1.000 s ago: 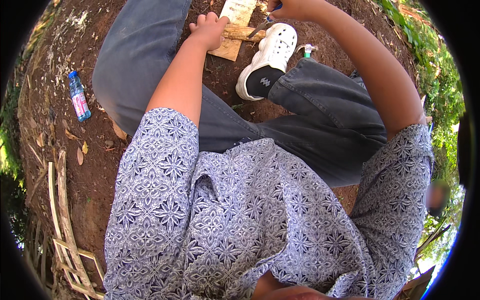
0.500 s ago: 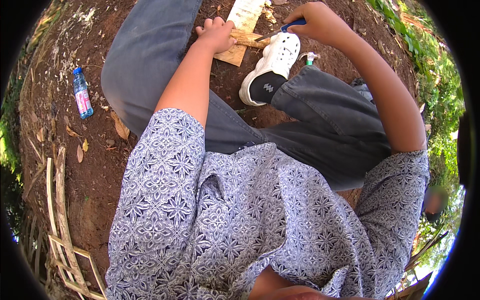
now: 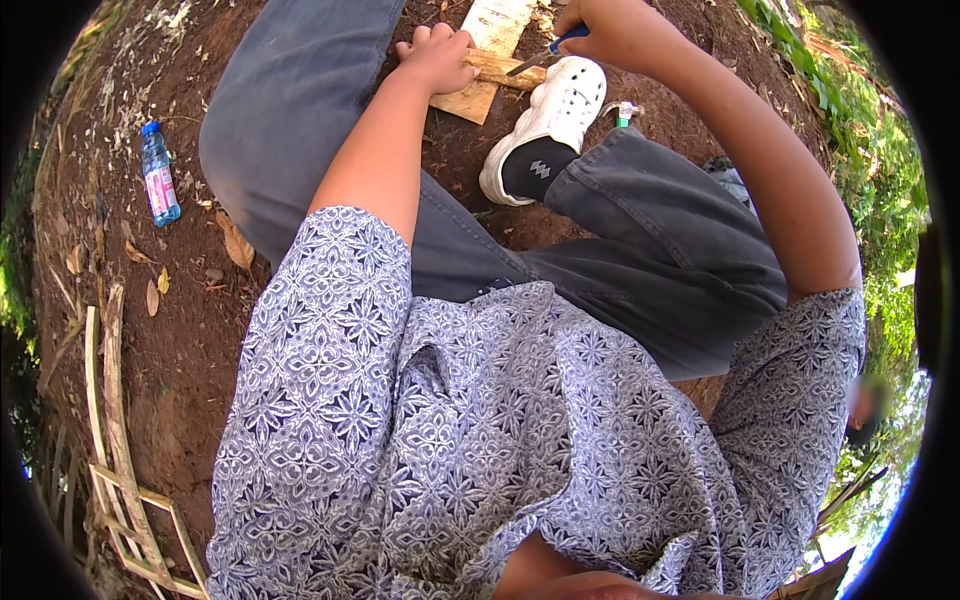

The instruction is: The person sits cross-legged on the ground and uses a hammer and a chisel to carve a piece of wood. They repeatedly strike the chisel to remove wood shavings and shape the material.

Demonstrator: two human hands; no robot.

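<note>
My left hand (image 3: 438, 60) is closed over one end of a short stick of pale wood (image 3: 500, 70), pressing it down across a flat wooden board (image 3: 468, 102) on the ground. The stick's other end reaches to the toe of my white clog (image 3: 570, 105). In my right hand (image 3: 612, 35) is a blue-handled tool with a narrow metal blade (image 3: 530, 64). Its tip meets the stick near the free end. My fingers hide most of the handle, and the exact kind of blade is too small to make out.
Brown soil with dry leaves lies around my legs. A plastic bottle with a blue cap (image 3: 159, 175) stands out at the left. Below it lies a frame of thin wooden strips (image 3: 130, 480). A small white and green object (image 3: 623, 113) is beside the clog. Another person (image 3: 868, 408) shows at the right.
My right hand has shifted slightly up and left, with the blade tip still at the stick. My left hand keeps its hold. The whole view has tilted a little.
</note>
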